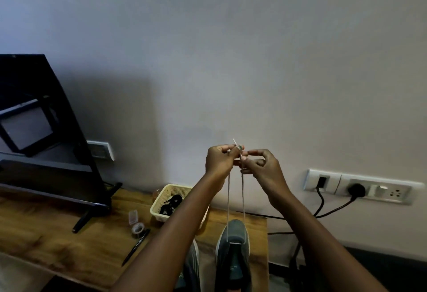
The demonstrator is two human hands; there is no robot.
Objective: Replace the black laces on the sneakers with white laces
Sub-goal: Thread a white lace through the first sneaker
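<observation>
- Both hands are raised together in front of the pale wall, well above the gray sneaker that stands on the wooden surface.
- The left hand has its fingers curled, pinching one end of the white lace; a stiff tip pokes up past the fingertips.
- The right hand pinches the other end between thumb and forefinger, its remaining fingers loosely bent; the fingertips of the two hands nearly meet.
- Two thin, taut strands of the lace run straight down from the hands to the lowest eyelets at the sneaker's toe, where a short white bar crosses.
- A second sneaker lies just left of the first, partly hidden by the left forearm.
- Behind and left of the sneaker, a cream plastic basket with a lattice wall holds a tangle of black laces.
- Further left of the sneaker lie a black pen, a small roll of tape and a small clear box.
- Far left of the sneaker stands a glossy black flat screen on slim angled feet.
- On the wall to the sneaker's right, a white socket strip holds a black plug with trailing cables.
</observation>
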